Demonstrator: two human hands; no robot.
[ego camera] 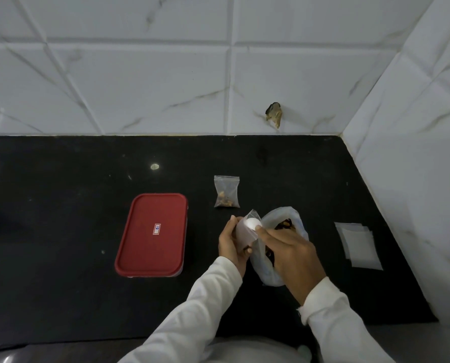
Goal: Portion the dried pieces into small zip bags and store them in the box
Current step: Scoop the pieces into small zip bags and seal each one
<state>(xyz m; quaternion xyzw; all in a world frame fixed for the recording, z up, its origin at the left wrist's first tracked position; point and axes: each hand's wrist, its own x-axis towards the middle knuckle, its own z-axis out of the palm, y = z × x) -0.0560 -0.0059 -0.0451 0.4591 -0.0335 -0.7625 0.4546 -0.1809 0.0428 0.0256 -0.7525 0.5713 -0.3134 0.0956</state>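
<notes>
Near the middle of the black bench [61, 205], lifted off it: small zip bag [246, 233], long axis running near to far, open mouth pointing toward the tiled wall [140, 87] and tipped a little right, a few brown bits sitting at its near end. Clamped from the left side by the left grip [231, 244], fingers curled round the far face, thumb on the near one, palm turned right, white sleeve [200, 305] slanting in from below. Right grip [289, 252] reaching in from the right, back of the hand up, knuckles bent, fingertips bunched together at the bag's mouth; cannot tell whether pinching the rim, a dried piece, or nothing. Directly beneath that hand, a large white plastic bag [296, 218] lying on the bench, mouth open toward the wall, dark dried pieces [285, 224] showing inside. Just beyond, apart from both hands, a filled zip bag [226, 192] lying flat, seal end toward the wall, contents gathered at the near end. Well to the left, the box under a closed red lid [152, 234], long axis near to far, small white label [157, 229] at its centre. To the right, a stack of empty zip bags [359, 244] lying flat near the side wall.
</notes>
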